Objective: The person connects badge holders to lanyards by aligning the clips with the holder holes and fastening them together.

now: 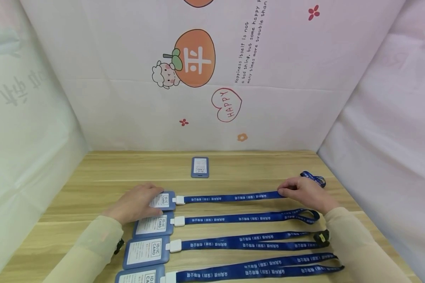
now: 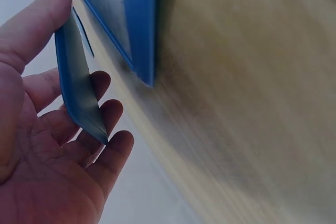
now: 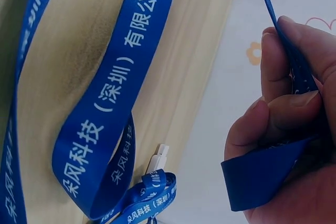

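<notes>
At the back of a row of laid-out badges, my left hand (image 1: 136,203) holds a blue ID card holder (image 1: 168,200) by its edges. In the left wrist view, the thumb lies on one edge of that holder (image 2: 79,82) and the fingers on the other. A white clip (image 1: 180,200) joins it to a blue lanyard (image 1: 230,197) with white print, stretched to the right. My right hand (image 1: 308,193) pinches the lanyard's far end. Close up in the right wrist view, a fold of the band (image 3: 257,177) hangs out of the curled fingers.
Nearer me lie more badges with lanyards stretched rightward, including a second holder (image 1: 155,225), a third holder (image 1: 146,252) and a fourth holder (image 1: 141,275). A separate card holder (image 1: 200,167) lies farther back. Behind my right hand is a bundled lanyard (image 1: 313,179). White cloth walls (image 1: 127,118) enclose the wooden table (image 1: 127,169).
</notes>
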The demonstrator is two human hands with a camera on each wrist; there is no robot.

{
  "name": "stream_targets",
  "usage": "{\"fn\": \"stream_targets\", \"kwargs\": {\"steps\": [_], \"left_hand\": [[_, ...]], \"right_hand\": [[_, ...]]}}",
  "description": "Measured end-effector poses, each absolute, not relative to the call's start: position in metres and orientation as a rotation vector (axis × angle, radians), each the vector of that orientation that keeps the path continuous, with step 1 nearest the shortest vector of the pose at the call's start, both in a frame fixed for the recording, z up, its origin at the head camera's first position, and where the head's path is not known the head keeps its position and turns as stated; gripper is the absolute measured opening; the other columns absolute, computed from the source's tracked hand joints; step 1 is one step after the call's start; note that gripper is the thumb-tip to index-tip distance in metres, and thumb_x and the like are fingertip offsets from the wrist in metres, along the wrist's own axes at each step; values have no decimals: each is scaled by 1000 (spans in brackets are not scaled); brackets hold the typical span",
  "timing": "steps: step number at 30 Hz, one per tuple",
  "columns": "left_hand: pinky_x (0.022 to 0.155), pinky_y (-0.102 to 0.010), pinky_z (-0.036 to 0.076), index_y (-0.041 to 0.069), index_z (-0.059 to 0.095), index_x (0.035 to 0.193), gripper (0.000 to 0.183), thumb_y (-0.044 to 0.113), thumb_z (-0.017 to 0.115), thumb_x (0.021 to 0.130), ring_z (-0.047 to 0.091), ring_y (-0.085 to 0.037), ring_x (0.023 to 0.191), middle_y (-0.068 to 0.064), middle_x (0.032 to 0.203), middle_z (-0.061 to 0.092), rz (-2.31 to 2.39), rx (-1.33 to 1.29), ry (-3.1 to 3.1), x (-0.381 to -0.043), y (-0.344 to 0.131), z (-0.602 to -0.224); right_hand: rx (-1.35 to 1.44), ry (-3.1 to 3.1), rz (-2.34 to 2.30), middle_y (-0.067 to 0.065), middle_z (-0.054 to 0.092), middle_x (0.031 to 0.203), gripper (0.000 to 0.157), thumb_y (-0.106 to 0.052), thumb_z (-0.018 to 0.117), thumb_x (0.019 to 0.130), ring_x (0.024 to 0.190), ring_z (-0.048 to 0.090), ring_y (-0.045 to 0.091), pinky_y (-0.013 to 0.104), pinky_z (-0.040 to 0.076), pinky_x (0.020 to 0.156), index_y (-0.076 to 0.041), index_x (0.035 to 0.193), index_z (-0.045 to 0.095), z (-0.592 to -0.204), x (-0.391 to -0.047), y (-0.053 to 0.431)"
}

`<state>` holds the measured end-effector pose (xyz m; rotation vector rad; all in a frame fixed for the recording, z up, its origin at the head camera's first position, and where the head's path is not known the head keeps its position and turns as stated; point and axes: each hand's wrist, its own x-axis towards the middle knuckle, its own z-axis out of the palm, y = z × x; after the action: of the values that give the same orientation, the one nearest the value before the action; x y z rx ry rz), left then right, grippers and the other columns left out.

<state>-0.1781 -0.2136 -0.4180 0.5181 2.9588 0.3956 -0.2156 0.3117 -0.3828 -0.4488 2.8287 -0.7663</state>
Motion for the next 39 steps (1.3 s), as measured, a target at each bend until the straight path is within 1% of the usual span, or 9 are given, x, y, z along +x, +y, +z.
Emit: {"fn": "stream_targets", "kwargs": {"steps": [6,9,16,20,29,39], "left_hand": [[112,-62,45,11,60,145,73,42,86,85,56,-40,133,-16,144,61,402,516,2947,-179,-215,-420],[111,-62,46,12,61,145,73,42,87,84,56,-40,132,-15,143,62,409,517,2944,-180,-216,-421],[111,-63,46,13,61,145,74,42,88,83,57,-40,132,-14,141,63,424,512,2938,-180,-217,-422],[111,-63,45,13,61,146,74,42,88,83,56,-40,133,-14,142,63,431,499,2929,-180,-217,-421],[112,-63,44,14,61,145,74,41,89,82,55,-41,134,-15,143,62,429,482,2929,-180,-217,-422],[113,-63,44,13,62,144,72,40,88,83,54,-41,136,-15,145,61,442,490,2929,-179,-218,-422]], "right_hand": [[-444,2846,-748,-3,75,111,22,-36,66,103,102,68,16,45,60,89,-21,115,78,-386,-216,311],[-459,2845,-744,-3,75,109,22,-36,66,103,101,67,16,45,60,88,-20,114,78,-386,-216,310],[-461,2832,-754,-5,75,106,22,-36,67,103,97,66,14,39,59,86,-20,113,78,-388,-216,310],[-470,2824,-761,-5,75,107,24,-37,67,103,98,66,14,41,59,87,-19,114,78,-389,-216,311],[-489,2816,-772,-5,75,106,23,-36,67,103,97,66,14,37,58,85,-19,114,78,-393,-218,311],[-498,2822,-764,-6,75,106,25,-37,68,102,96,66,13,36,57,84,-18,114,78,-394,-217,306]]}}
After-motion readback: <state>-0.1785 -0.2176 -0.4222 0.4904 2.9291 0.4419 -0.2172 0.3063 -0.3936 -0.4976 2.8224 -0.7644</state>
